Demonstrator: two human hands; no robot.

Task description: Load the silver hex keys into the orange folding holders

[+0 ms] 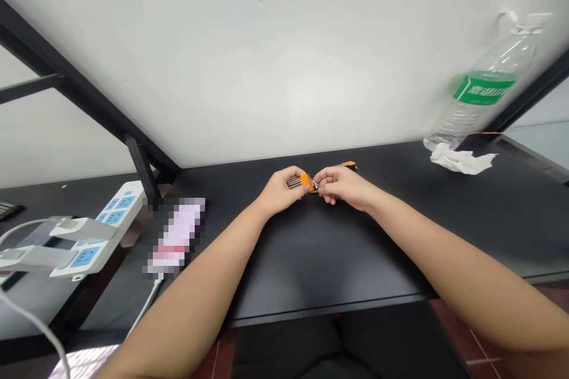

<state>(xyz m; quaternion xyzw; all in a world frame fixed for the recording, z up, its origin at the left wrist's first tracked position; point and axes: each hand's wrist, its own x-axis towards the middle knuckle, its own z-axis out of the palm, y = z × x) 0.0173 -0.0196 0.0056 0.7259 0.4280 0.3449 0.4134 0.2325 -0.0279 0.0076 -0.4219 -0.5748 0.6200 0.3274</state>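
Near the middle of the black table, my left hand is closed around a small orange holder with several thin metal rods side by side in it. My right hand touches the holder's right end, its thumb and fingers pinched at a small dark metal piece. That piece is too small to make out fully. Just behind my right hand lies another orange and dark item, partly hidden by the hand.
At the left are a white power strip with plugs and a pixelated phone-like object on a white cable. A large clear bottle and crumpled tissue stand at the back right. Black frame bars flank the table.
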